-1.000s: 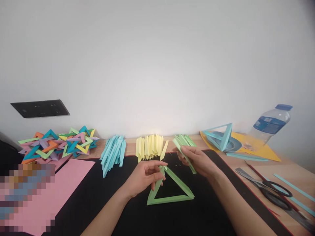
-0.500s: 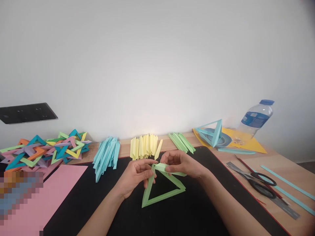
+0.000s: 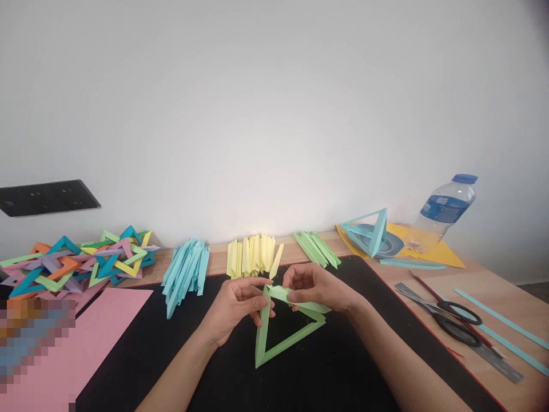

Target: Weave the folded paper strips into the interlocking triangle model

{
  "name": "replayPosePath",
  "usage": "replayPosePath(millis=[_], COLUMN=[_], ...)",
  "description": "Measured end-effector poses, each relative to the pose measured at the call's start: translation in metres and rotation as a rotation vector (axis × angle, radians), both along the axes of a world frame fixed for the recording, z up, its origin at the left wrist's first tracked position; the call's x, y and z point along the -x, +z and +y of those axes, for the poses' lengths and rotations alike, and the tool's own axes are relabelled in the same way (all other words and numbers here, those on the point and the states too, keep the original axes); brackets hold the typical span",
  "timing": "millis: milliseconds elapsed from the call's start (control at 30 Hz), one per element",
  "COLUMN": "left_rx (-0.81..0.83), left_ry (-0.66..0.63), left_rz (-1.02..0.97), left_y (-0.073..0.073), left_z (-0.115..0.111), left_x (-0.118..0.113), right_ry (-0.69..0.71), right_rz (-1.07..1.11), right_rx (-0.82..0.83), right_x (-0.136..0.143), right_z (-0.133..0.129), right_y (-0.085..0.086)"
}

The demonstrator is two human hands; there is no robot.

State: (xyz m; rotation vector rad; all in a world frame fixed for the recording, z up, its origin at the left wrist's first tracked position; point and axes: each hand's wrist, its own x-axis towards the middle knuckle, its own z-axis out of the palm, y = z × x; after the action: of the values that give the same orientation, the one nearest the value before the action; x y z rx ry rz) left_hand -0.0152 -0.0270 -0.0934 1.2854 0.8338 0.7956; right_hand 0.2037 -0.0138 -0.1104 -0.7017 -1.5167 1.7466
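Observation:
Between my hands is a triangular frame of folded green paper strips (image 3: 294, 341), its lower corner pointing down over the black mat (image 3: 343, 372). My left hand (image 3: 240, 306) pinches the upper left corner between thumb and fingers. The upper right strip is gripped by my right hand (image 3: 317, 288), thumb on top and fingers curled behind. At the top corner the strips meet, and the fingertips partly hide the joint. Behind my hands lie piles of folded paper strips: blue (image 3: 186, 272), yellow (image 3: 251, 256) and green (image 3: 316, 249).
Scissors (image 3: 458, 329), a ruler (image 3: 500, 363), a pencil (image 3: 429, 288) and blue strips (image 3: 506, 317) lie at right. A bottle (image 3: 448, 209) and a blue paper frame (image 3: 377, 232) stand behind on yellow paper (image 3: 441, 252). At left are a colourful paper model (image 3: 68, 266) and pink paper (image 3: 107, 326).
The green triangle's lower corner has swung right and slightly down. Both hands stay almost in place, still gripping the paper near its top.

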Motion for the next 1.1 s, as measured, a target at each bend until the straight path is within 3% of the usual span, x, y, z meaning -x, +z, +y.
replayPosePath(millis=[200, 600, 1100], left_rx=[0.002, 0.000, 0.009], left_ry=[0.030, 0.048, 0.085], left_rz=[0.048, 0.021, 0.023], left_y=[0.000, -0.005, -0.006], left_z=[-0.002, -0.002, -0.002], left_x=[-0.002, -0.002, -0.006], right_ry=[0.044, -0.003, 0.045], right_rz=[0.012, -0.043, -0.057], right_rx=[0.051, -0.073, -0.144], right_x=[0.001, 0.003, 0.010], right_z=[-0.003, -0.003, -0.007], right_y=[0.001, 0.002, 0.004])
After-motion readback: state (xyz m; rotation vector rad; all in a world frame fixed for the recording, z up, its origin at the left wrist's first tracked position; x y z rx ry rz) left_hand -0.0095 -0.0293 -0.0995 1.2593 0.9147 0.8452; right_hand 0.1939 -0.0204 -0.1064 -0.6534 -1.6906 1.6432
